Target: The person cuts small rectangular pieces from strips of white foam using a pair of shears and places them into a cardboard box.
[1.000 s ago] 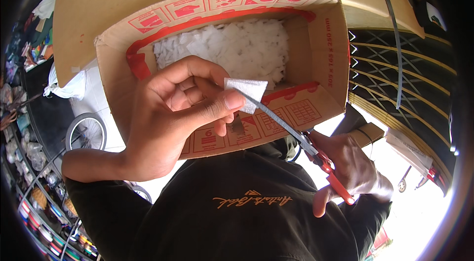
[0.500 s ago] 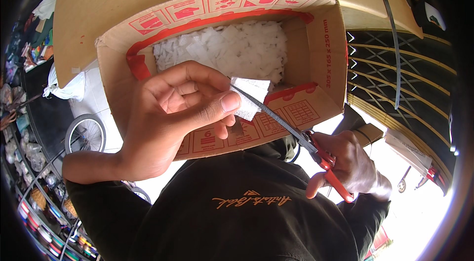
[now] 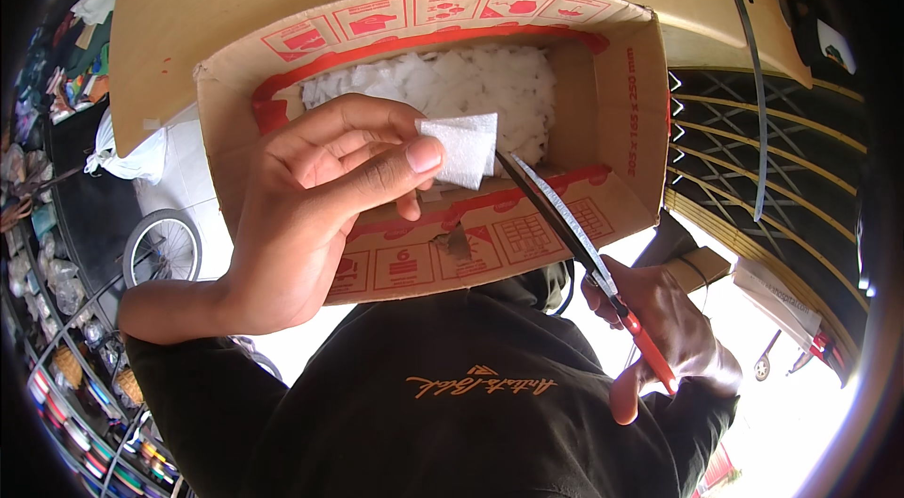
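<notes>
Between the thumb and fingers of my left hand (image 3: pixel 330 183) is a small stack of white foam sheet pieces (image 3: pixel 468 152), their corners fanned slightly apart. My right hand (image 3: pixel 664 324) grips a pair of scissors (image 3: pixel 574 239) with red-orange handles. The scissor blades are a little apart, with their tips close to the right edge of the foam pieces but not around them. Below both hands stands an open cardboard box (image 3: pixel 626 140) with red print. Many white cut scraps (image 3: pixel 508 93) fill its bottom; my left hand hides part of them.
A tan table (image 3: pixel 155 46) lies behind the box. On the left are a white plastic bag (image 3: pixel 132 154), a wheel (image 3: pixel 162 249) and a rack of packed goods (image 3: pixel 71 300). A dark folding gate (image 3: pixel 763 140) with yellowish slats stands on the right.
The scissors have come off the white foam pieces, and my right hand has moved slightly down. My left hand has shifted a little left and turned the pieces.
</notes>
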The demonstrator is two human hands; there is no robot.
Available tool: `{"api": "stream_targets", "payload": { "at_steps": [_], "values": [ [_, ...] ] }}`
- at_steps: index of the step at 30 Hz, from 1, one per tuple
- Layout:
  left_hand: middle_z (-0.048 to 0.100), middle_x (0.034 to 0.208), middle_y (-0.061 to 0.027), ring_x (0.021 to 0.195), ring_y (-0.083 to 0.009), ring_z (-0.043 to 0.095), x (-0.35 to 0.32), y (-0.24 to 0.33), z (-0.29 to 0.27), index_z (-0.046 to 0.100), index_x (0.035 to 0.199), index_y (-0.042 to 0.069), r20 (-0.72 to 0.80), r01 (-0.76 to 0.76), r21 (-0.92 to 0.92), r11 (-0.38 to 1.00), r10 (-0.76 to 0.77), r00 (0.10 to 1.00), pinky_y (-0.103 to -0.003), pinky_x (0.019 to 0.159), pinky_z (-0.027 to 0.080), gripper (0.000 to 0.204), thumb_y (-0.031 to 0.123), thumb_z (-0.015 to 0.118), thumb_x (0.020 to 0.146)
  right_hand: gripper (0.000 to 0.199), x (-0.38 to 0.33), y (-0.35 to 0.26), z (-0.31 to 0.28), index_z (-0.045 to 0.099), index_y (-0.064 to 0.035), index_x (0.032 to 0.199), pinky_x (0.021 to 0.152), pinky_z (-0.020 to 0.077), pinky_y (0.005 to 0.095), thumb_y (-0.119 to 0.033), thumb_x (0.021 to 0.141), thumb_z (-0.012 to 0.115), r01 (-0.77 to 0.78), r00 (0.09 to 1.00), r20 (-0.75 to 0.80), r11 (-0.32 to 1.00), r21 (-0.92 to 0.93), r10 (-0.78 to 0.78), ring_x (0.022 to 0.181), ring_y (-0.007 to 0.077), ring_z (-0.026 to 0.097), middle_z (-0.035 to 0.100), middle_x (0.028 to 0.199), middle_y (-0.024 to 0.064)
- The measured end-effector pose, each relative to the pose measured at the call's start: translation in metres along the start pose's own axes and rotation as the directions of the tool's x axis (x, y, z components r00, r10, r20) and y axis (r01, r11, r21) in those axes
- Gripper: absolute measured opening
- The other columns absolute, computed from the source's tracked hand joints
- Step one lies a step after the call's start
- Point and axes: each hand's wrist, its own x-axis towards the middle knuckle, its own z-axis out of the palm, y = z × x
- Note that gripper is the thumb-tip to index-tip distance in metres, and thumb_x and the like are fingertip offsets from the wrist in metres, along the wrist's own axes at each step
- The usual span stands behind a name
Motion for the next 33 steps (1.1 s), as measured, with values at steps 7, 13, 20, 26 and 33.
{"api": "stream_targets", "payload": {
  "at_steps": [7,13,20,26,33],
  "values": [
    [0.064,0.084,-0.0067,0.075,-0.0142,0.058,-0.004,0.000,0.006,0.058,0.101,0.002,-0.040,0.039,-0.021,0.999,-0.040,0.998,-0.027,0.065,0.043,0.015,0.007,0.063,0.088,0.088,0.004,0.000,-0.008,0.050,0.0018,0.090,0.047,0.0391,0.0342,-0.067,0.046,0.082,0.006,1.000,-0.010,0.998,0.056,-0.005,0.046,0.0205,0.049,0.045,0.054,0.0050],
    [0.069,0.089,-0.0078,0.074,-0.0106,0.060,-0.004,-0.009,0.010,0.062,0.100,0.000,-0.004,0.012,-0.128,0.992,-0.012,1.000,-0.025,0.064,0.045,0.018,0.009,0.068,0.086,0.096,0.007,-0.003,-0.011,0.046,0.0051,0.098,0.046,0.0396,0.0345,-0.067,0.046,0.083,-0.053,0.997,0.056,0.999,0.001,0.053,0.046,0.0225,0.050,0.047,0.056,0.0061],
    [0.068,0.088,-0.0071,0.073,-0.0113,0.059,-0.001,-0.011,0.010,0.061,0.100,0.001,-0.082,-0.027,-0.144,0.989,0.015,0.997,-0.025,0.065,0.044,0.016,0.007,0.067,0.087,0.095,0.008,0.003,-0.002,0.047,0.0052,0.099,0.047,0.0411,0.0342,-0.066,0.048,0.083,-0.016,1.000,0.009,0.999,0.052,0.015,0.048,0.0231,0.054,0.050,0.058,0.0071],
    [0.068,0.087,-0.0081,0.073,-0.0113,0.059,-0.005,-0.014,0.014,0.062,0.099,0.000,-0.072,-0.016,-0.172,0.985,0.004,0.997,-0.025,0.064,0.045,0.017,0.008,0.069,0.086,0.090,0.012,-0.004,-0.004,0.048,0.0047,0.098,0.048,0.0421,0.0341,-0.063,0.051,0.084,-0.042,0.997,0.070,0.999,0.031,0.040,0.049,0.0236,0.057,0.051,0.058,0.0073],
    [0.064,0.083,-0.0054,0.074,-0.0123,0.059,-0.010,-0.010,0.022,0.059,0.090,0.004,-0.077,0.020,-0.050,0.999,-0.024,0.997,-0.026,0.064,0.045,0.004,0.007,0.062,0.089,0.083,0.014,-0.008,-0.008,0.049,0.0043,0.096,0.048,0.0425,0.0338,-0.059,0.056,0.083,-0.072,0.997,0.034,0.997,-0.007,0.072,0.049,0.0238,0.057,0.050,0.057,0.0067]
  ]
}}
